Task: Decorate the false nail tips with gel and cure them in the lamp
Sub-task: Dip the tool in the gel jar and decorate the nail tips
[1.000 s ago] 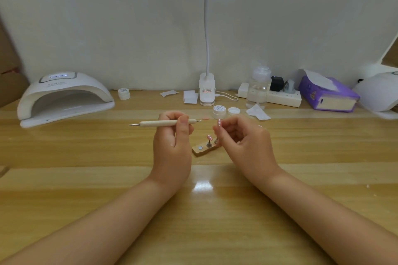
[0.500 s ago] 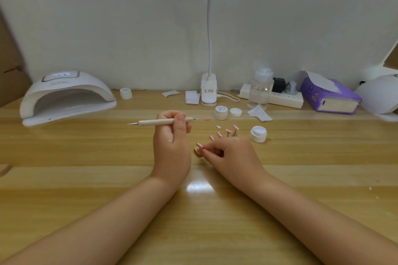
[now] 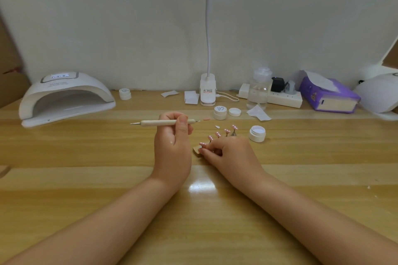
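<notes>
While the left hand (image 3: 172, 140) grips a dotting pen (image 3: 163, 123), pink dotted nail tips (image 3: 218, 134) stand upright.

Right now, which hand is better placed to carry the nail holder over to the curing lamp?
Right hand: its fingers already rest at the wooden nail holder, holding no tool. The left hand grips the dotting pen, though the curing lamp sits on its side.

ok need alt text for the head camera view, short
Seen from above on a wooden table, the left hand holds a dotting tool level while the right hand pinches the wooden holder carrying a row of pink nail tips. A white curing lamp sits far left and an open gel jar to the right.
</notes>
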A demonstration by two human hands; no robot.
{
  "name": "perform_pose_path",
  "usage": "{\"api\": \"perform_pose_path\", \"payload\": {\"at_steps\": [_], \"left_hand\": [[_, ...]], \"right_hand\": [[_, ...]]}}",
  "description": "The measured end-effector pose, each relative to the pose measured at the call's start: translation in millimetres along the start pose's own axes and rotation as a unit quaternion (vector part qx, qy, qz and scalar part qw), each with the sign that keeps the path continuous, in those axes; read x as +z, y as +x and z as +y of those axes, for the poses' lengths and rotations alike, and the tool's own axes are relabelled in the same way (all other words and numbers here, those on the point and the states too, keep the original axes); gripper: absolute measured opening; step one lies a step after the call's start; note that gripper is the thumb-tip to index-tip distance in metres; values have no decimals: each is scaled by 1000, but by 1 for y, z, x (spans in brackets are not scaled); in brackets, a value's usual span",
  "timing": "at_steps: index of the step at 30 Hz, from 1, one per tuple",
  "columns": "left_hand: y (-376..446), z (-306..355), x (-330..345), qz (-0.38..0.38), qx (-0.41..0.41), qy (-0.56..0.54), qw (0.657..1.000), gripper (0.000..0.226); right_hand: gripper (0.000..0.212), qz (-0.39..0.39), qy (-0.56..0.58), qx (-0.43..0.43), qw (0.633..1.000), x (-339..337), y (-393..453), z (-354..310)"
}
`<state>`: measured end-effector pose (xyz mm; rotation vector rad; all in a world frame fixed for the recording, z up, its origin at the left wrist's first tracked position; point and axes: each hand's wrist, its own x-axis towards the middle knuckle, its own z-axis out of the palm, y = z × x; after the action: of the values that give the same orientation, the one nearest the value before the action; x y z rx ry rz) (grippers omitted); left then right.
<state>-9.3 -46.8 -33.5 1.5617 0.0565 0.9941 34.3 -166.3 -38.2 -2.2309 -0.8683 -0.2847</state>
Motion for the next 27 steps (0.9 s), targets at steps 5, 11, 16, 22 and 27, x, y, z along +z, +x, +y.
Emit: {"api": "perform_pose_path", "payload": {"at_steps": [5, 11, 16, 22, 27], "left_hand": [[1, -1, 0, -7, -2, 4, 1000, 19], [0, 0, 0, -2, -5, 2, 1000, 19], [0, 1, -2, 0, -6, 1, 1000, 18], [0, 1, -3, -2, -7, 1, 1000, 18], [0, 0, -4, -8, -7, -1, 1000, 19]], "right_hand": [[20, -15, -11, -24, 1000, -2, 0, -3], [26, -33, -60, -25, 997, -1, 0, -3], [29, 22, -42, -21, 999, -7, -5, -10], [17, 159, -44, -10, 986, -42, 11, 6], [79, 110, -88, 187, 972, -69, 25, 56]]}}
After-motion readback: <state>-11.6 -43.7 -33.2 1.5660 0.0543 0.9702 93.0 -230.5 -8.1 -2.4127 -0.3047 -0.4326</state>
